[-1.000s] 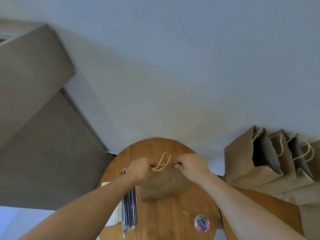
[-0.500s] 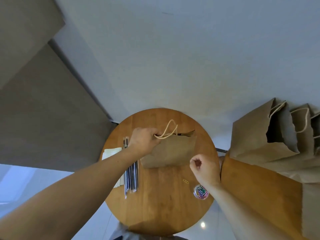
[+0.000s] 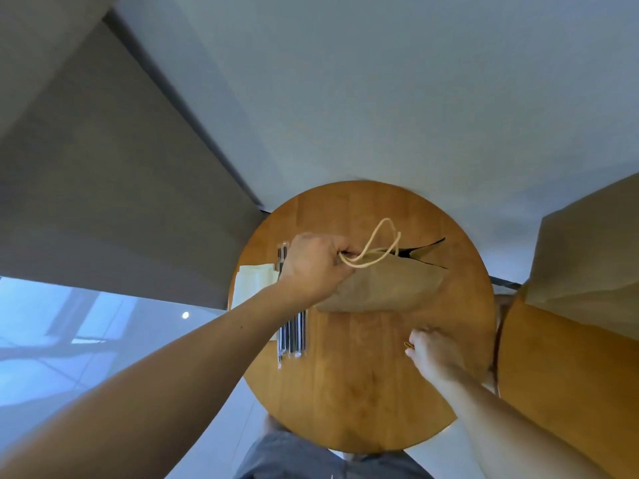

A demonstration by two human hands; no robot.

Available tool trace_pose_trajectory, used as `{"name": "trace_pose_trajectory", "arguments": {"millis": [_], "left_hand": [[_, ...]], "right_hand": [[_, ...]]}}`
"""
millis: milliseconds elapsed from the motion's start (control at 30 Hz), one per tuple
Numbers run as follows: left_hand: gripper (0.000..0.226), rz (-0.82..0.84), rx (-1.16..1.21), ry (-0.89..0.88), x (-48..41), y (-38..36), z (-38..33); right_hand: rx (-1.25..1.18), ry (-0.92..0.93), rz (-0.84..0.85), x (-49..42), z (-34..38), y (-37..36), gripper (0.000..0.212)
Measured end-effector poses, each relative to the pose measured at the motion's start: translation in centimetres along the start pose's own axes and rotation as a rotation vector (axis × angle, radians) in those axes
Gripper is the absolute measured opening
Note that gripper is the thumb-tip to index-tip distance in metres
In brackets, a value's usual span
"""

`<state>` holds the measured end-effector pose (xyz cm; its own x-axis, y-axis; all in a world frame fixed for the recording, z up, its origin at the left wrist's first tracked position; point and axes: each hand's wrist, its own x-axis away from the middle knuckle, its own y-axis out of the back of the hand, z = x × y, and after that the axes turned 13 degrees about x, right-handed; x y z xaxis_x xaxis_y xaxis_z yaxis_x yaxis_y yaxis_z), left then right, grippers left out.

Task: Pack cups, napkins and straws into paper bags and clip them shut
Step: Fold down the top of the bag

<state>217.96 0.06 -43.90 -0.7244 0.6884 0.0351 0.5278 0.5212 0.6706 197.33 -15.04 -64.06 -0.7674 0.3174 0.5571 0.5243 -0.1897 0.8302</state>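
Observation:
On the round wooden table (image 3: 363, 402) lies a brown paper bag (image 3: 387, 288) with rope handles. My left hand (image 3: 311, 267) grips the bag's top left corner together with the handles; the bag's mouth gapes a little at the right end. My right hand (image 3: 432, 354) is down on the table below the bag. Its fingertips pinch a yellow paper clip (image 3: 409, 346). Wrapped black straws (image 3: 294, 337) lie under my left forearm. White napkins (image 3: 254, 281) sit at the table's left edge. No cups are visible.
A second wooden table (image 3: 560, 382) stands close on the right with more brown paper bags (image 3: 587, 257) on it. The wall runs just behind the round table. My right hand hides the clip container.
My right hand let go of the bag's top and moved down to the loose yellow clip. My left hand kept its grip on the bag. The view tilted downward.

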Motion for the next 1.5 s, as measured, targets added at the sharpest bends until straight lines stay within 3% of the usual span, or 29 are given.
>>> {"name": "trace_pose_trajectory", "arguments": {"millis": [233, 400, 500, 600, 733, 867, 967, 1500], "left_hand": [[0.013, -0.031, -0.011, 0.015, -0.5, -0.1, 0.0], [0.013, -0.012, 0.007, 0.018, -0.4, 0.0, 0.0], [0.011, 0.009, 0.001, 0.028, -0.5, 0.2, -0.1], [0.007, 0.011, -0.025, 0.052, -0.8, 0.7, -0.3], [0.015, 0.074, -0.083, 0.124, -1.0, 1.4, -0.6], [0.016, 0.062, -0.122, 0.139, -1.2, 1.7, -1.1], [0.007, 0.084, -0.134, 0.121, -1.2, 1.6, -1.6], [0.02, 0.135, -0.102, 0.073, -2.0, 1.9, -1.1]], "right_hand": [[0.009, 0.007, 0.035, -0.4, 0.1, 1.2, 0.015], [-0.279, 0.09, 0.039, 0.4, 1.2, 3.4, 0.005], [-0.42, 0.219, -0.111, 1.4, 2.5, 7.8, 0.025], [-0.477, 0.347, -0.256, 2.8, 3.4, 13.5, 0.019], [-0.593, 0.342, -0.49, 4.2, 4.2, 20.2, 0.007], [-0.509, 0.242, -0.668, 4.3, 4.1, 23.6, 0.007], [-0.411, 0.2, -0.686, 3.9, 3.8, 24.2, 0.013], [-0.158, 0.309, -0.758, 2.5, 4.5, 25.4, 0.014]]}}
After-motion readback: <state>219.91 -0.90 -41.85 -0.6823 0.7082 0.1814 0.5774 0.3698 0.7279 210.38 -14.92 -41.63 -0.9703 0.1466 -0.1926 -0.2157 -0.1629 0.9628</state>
